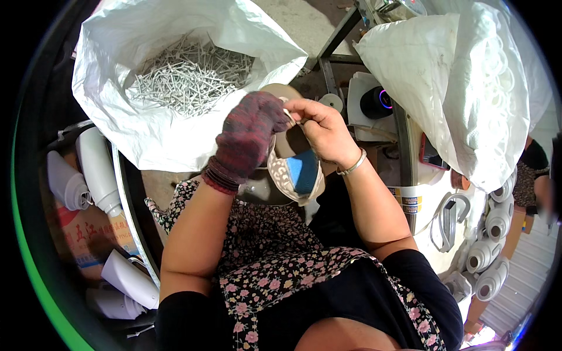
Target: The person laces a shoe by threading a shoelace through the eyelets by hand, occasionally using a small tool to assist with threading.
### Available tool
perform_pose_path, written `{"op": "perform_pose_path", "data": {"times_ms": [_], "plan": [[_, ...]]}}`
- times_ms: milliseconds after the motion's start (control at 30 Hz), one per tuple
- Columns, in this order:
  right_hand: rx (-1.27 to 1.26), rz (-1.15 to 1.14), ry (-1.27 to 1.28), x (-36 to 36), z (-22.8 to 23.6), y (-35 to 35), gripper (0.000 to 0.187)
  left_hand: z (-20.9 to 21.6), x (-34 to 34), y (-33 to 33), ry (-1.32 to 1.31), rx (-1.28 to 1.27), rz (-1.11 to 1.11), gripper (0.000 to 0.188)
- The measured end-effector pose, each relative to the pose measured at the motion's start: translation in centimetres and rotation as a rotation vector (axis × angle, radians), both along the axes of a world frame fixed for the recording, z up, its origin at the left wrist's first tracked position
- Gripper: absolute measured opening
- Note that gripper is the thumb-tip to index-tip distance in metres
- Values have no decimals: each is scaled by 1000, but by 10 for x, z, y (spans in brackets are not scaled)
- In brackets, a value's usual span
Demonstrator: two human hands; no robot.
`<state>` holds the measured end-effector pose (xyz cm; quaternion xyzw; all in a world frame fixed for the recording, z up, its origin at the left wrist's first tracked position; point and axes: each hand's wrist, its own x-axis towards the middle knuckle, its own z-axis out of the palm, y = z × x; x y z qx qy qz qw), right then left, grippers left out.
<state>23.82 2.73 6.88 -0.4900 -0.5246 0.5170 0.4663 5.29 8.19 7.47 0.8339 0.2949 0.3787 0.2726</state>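
Observation:
My left hand (253, 131), in a dark red-and-grey knitted glove, is closed on the upper left edge of a beige-and-white patterned cloth piece (282, 179). The piece is curved and hollow, with a bright blue patch inside; its exact kind I cannot make out. My bare right hand (322, 127), a bracelet at its wrist, pinches the top edge between thumb and fingers. Both hands meet there, hiding part of the rim. Behind them shows a rounded brownish surface (282, 90). Below the cloth is a dark, shiny rounded surface (257, 192), partly covered.
Ahead to the left stands an open white sack (111, 111) of thin grey pin-like pieces (190, 79). White plastic housings (99, 169) lie at the left. On the right are a bag of white rings (489, 88), a dark cylinder with a glowing ring (374, 103) and several white fittings (497, 225).

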Motion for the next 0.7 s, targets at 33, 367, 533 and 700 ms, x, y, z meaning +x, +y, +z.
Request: {"op": "perform_pose_path", "data": {"times_ms": [33, 367, 533, 700], "plan": [[-64, 53, 28, 1, 2, 0, 36, 0, 0, 0, -35, -84, 21, 13], [-380, -305, 661, 10, 2, 9, 7, -13, 2, -24, -52, -414, 76, 78], [-446, -251, 919, 21, 17, 7, 10, -34, 11, -37, 238, -249, 101, 85], [-365, -319, 563, 19, 11, 6, 20, -47, 6, -22, 94, -200, -16, 66]]}}
